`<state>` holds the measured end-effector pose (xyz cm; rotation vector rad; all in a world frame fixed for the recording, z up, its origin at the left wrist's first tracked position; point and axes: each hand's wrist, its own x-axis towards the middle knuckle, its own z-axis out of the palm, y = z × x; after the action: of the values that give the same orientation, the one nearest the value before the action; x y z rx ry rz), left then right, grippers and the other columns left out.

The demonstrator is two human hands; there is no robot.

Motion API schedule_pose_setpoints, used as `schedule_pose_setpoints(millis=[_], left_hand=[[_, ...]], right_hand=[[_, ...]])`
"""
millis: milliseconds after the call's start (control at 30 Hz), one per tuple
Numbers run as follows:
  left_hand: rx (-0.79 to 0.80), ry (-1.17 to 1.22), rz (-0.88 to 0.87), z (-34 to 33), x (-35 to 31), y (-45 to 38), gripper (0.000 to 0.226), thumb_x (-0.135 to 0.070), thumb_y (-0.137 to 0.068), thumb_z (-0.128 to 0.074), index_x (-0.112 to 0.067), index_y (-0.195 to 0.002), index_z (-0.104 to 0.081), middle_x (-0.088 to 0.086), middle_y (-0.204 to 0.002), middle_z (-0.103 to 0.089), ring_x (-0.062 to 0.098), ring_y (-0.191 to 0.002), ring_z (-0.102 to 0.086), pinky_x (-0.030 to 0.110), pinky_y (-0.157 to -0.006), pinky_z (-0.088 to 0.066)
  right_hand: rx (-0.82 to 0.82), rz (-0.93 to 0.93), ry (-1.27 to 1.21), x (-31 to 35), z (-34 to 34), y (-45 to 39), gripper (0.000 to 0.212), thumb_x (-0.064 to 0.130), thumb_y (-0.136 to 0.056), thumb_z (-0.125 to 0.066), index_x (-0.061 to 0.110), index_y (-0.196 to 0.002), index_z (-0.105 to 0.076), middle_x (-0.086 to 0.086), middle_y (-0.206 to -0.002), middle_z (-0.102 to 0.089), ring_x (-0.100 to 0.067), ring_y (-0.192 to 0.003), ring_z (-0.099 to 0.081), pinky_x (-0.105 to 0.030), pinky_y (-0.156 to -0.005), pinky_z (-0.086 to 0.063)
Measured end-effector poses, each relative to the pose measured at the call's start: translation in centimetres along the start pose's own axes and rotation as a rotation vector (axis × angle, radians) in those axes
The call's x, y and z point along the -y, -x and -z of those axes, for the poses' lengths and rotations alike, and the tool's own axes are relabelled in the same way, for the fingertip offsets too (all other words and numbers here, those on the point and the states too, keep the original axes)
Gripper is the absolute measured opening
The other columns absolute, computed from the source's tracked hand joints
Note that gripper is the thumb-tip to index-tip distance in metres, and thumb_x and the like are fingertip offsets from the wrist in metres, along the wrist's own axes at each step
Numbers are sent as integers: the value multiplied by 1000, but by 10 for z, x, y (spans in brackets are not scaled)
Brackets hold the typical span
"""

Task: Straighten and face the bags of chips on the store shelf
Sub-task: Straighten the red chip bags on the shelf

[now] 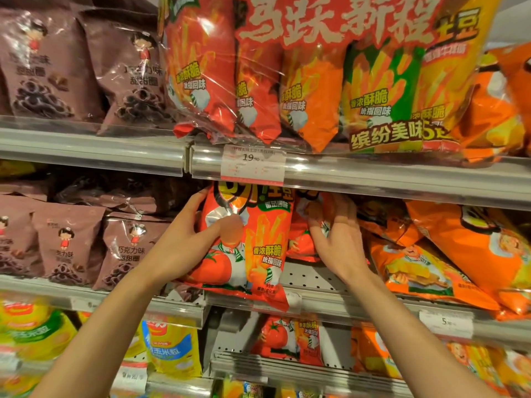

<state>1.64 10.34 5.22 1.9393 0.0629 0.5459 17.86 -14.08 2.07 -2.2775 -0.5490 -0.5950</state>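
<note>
The left hand [184,242] is gripping the upright red tomato chip bag [247,242] at the middle shelf [359,304] lip, while the right hand [336,234], fingers curled, is pinching a second red bag [301,239] lying just behind it (nearer the right hand).

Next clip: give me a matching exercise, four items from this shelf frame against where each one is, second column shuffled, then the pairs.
Items:
1. red tomato chip bag
2. brown chocolate-ring bags
3. multipack in clear wrap
4. orange chip bags

Places:
A. upper shelf, above the price tag
B. middle shelf, far right, leaning
C. middle shelf, gripped by the left hand
D. middle shelf, left side

The right hand grips another red bag behind.

Pairs: 1-C, 2-D, 3-A, 4-B
</note>
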Motion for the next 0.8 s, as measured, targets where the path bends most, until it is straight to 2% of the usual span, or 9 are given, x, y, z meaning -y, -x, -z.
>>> schedule_pose_setpoints(millis=[100, 233, 333, 467, 600, 633, 700, 733, 800], left_hand=[[0, 35, -4, -7, -3, 1, 81, -70, -74, -73, -47, -145, -39, -21, -120, -71, 4, -106, -70, 40, -91, -56], [-14, 42, -14, -14, -5, 3, 70, -70, -72, -72, -58, -135, -43, -25, -118, -69, 1, -108, -69, 40, -92, -55], [-22, 22, -13, -14, -4, 3, 69, -73, -72, -70, -61, -134, -42, -29, -118, -68, -1, -106, -69, 38, -91, -54], [-40, 5, -26, -17, -5, 4, 75, -74, -74, -68, -54, -141, -40, -32, -118, -67, -4, -106, -67, 31, -88, -52], [-35, -13, -39, -21, -6, 3, 65, -63, -81, -67, -54, -139, -39, -37, -115, -65, -7, -106, -66, 27, -89, -51], [-30, -17, -44, -22, -5, 4, 66, -64, -81, -68, -54, -140, -39, -37, -116, -65, -6, -107, -66, 28, -89, -51], [-25, -14, -52, -22, -3, 3, 75, -70, -79, -68, -51, -144, -38, -34, -118, -65, -4, -107, -67, 29, -89, -52], [-24, -15, -56, -23, -2, 3, 79, -72, -76, -68, -50, -145, -37, -32, -119, -66, -3, -107, -67, 30, -89, -52], [-28, -21, -57, -25, 0, 3, 78, -74, -74, -67, -52, -143, -37, -30, -120, -67, -2, -108, -67, 32, -91, -52]], right_hand=[[53, 18, 137, 0, -11, -9, 68, 39, -96, -60, -4, -143, -39, -28, -148, -36, -43, -131, -41, -47, -109, -36], [96, -4, 137, -10, -14, -1, 89, 59, -92, -55, 12, -157, -17, -25, -157, -25, -41, -141, -31, -49, -113, -35], [147, 67, 395, -22, -9, 9, 91, 68, -89, -50, 21, -158, -15, -21, -160, -22, -39, -145, -25, -50, -113, -34], [196, 120, 430, -27, -5, 11, 85, 62, -91, -56, 18, -156, -22, -20, -158, -26, -38, -143, -26, -45, -114, -34], [264, 84, 272, -22, -5, -2, 96, 51, -91, -64, 25, -160, -3, -13, -163, -13, -34, -150, -15, -43, -120, -27], [302, 52, 186, -22, -4, -6, 95, 47, -91, -67, 26, -160, -6, -11, -163, -16, -32, -151, -16, -43, -121, -26], [349, -39, -51, -23, 4, -12, 76, 40, -91, -69, 23, -155, -32, -9, -155, -38, -29, -144, -34, -39, -116, -34], [328, -83, -162, -24, 9, -14, 62, 37, -93, -67, 20, -148, -45, -8, -145, -51, -26, -137, -44, -35, -110, -38], [254, -149, -299, -25, 19, -15, 46, 33, -97, -63, 17, -139, -55, -4, -134, -60, -21, -127, -54, -27, -101, -41]])
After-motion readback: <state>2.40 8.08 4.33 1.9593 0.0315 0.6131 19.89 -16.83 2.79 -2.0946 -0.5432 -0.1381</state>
